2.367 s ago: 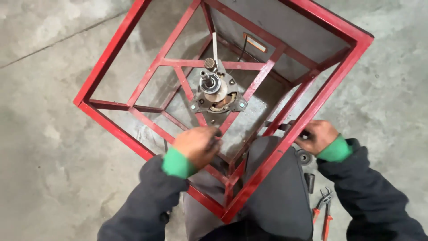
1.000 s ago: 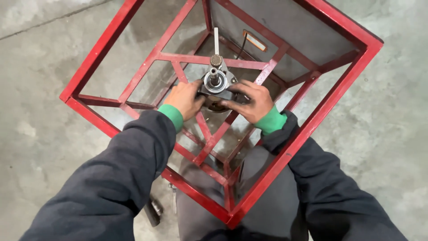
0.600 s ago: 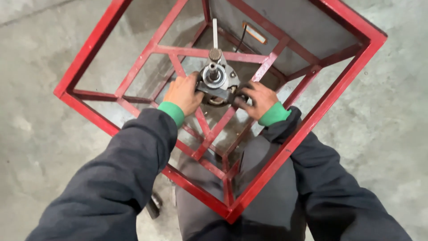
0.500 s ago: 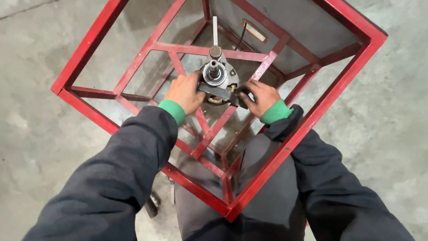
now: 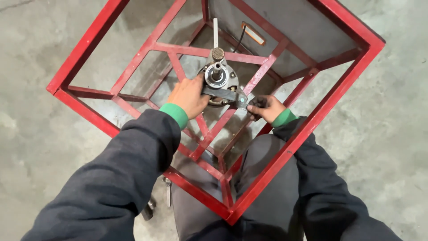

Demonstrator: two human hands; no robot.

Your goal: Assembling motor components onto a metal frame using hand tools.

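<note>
The left hand [image 5: 191, 96] cups the round grey metal motor housing [image 5: 217, 79]; the right hand [image 5: 266, 108] pinches its flat bracket arm [image 5: 225, 94]. Fingers risk pinching against the red steel frame [image 5: 285, 151].

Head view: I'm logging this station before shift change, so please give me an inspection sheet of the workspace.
Surface: grey concrete floor, stained and scuffed.
Job's things: red steel frame of square tubing with cross braces; a metal bearing hub with a shaft is mounted at its centre on a dark bracket.
Clutter: a metal tool lies on the floor by the person's leg, partly hidden.
Hands: left hand rests against the hub's side; right hand pinches the bracket's end, where a bolt shows.
Cables: a thin dark cable runs down inside the frame.
Surroundings: a grey panel closes the frame's far side, with a small orange-rimmed plate nearby.
</note>
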